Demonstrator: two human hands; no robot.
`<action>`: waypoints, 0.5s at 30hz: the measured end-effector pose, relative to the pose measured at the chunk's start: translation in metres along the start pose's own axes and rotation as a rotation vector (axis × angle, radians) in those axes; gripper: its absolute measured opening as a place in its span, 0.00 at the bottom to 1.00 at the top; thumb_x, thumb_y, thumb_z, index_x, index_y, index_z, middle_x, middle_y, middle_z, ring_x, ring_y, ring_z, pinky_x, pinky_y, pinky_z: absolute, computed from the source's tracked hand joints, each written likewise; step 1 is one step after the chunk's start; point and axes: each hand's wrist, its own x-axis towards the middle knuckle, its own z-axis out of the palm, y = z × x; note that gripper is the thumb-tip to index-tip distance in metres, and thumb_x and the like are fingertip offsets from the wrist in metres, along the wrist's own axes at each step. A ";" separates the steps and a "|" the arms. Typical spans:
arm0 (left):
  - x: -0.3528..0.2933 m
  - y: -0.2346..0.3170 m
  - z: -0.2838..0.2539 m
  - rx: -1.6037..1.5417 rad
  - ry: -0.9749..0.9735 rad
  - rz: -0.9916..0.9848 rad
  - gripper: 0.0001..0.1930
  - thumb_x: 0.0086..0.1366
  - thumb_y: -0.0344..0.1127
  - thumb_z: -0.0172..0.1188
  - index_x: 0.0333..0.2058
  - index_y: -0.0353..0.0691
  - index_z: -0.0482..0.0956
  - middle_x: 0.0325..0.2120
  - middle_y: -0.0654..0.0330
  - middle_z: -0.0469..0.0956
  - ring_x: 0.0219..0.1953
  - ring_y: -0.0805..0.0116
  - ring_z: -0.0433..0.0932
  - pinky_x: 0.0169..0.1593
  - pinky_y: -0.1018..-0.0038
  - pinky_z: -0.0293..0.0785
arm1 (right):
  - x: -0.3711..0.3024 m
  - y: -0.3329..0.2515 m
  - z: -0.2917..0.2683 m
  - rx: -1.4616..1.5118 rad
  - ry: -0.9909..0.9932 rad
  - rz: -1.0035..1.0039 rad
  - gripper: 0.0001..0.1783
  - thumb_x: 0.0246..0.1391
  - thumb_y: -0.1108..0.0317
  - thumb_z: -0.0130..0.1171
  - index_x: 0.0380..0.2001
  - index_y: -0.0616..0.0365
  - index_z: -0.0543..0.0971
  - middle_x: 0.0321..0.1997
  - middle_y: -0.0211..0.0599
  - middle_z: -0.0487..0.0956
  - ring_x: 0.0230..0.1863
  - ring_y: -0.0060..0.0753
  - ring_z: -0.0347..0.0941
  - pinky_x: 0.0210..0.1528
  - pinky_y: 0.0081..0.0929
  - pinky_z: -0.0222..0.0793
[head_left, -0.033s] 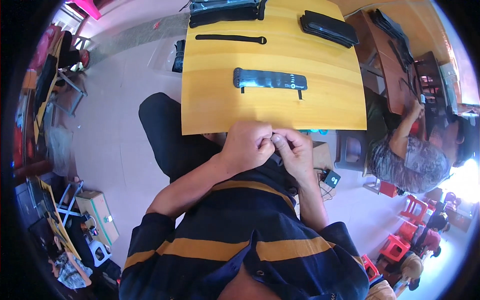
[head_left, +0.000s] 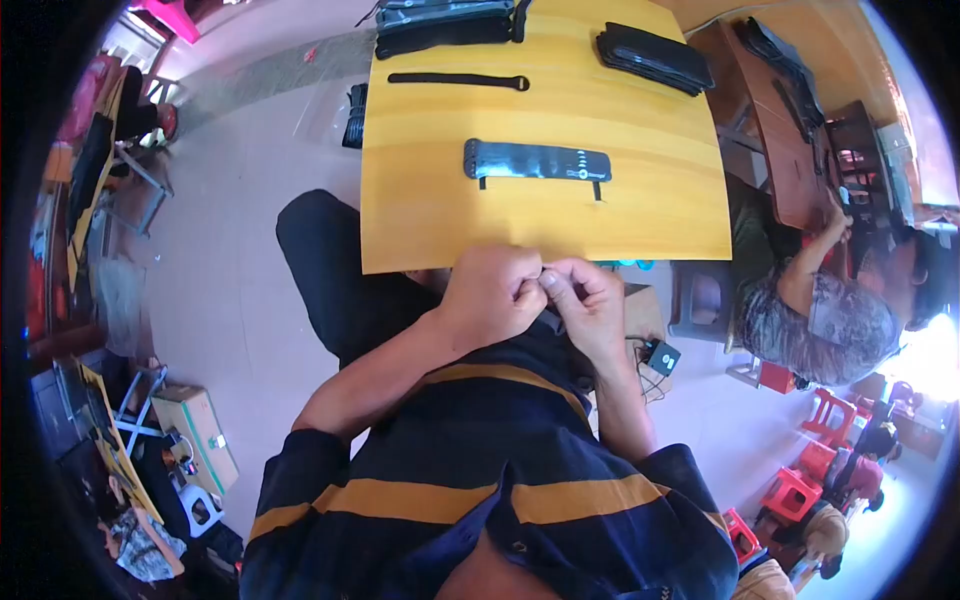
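Note:
At the near edge of the yellow wood-grain table, my left hand is curled into a fist. My right hand meets it, thumb and fingers pinched together. Whatever sits between the fingertips is too small or hidden to name. Just beyond my hands lies a flat bundle of black straps in glossy dark packaging, with two short black ends sticking out on its near side. Farther off, a single black strap with a looped end lies flat across the table.
Stacks of packed black straps stand at the far left and far right of the table. Right of me, a person sits at a brown table. A black box with cables rests on a carton below.

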 end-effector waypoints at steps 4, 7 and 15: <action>-0.002 0.005 -0.004 0.099 -0.124 -0.055 0.09 0.52 0.35 0.64 0.19 0.39 0.74 0.16 0.50 0.74 0.21 0.46 0.76 0.25 0.53 0.68 | -0.004 0.003 0.001 -0.068 0.038 0.011 0.05 0.62 0.73 0.63 0.31 0.62 0.82 0.21 0.25 0.79 0.24 0.10 0.68 0.27 0.18 0.66; -0.001 0.010 -0.010 0.147 -0.217 -0.072 0.11 0.52 0.35 0.69 0.20 0.40 0.75 0.15 0.54 0.73 0.19 0.52 0.75 0.24 0.58 0.67 | -0.008 -0.001 -0.002 -0.128 0.066 -0.049 0.05 0.60 0.73 0.64 0.31 0.61 0.81 0.20 0.28 0.77 0.22 0.14 0.68 0.25 0.21 0.64; 0.004 0.012 -0.020 0.086 -0.369 -0.039 0.13 0.54 0.37 0.72 0.21 0.39 0.76 0.15 0.54 0.75 0.19 0.54 0.76 0.24 0.61 0.68 | -0.007 -0.025 -0.017 -0.231 -0.082 -0.035 0.07 0.59 0.71 0.65 0.28 0.61 0.79 0.19 0.38 0.77 0.20 0.24 0.71 0.25 0.27 0.66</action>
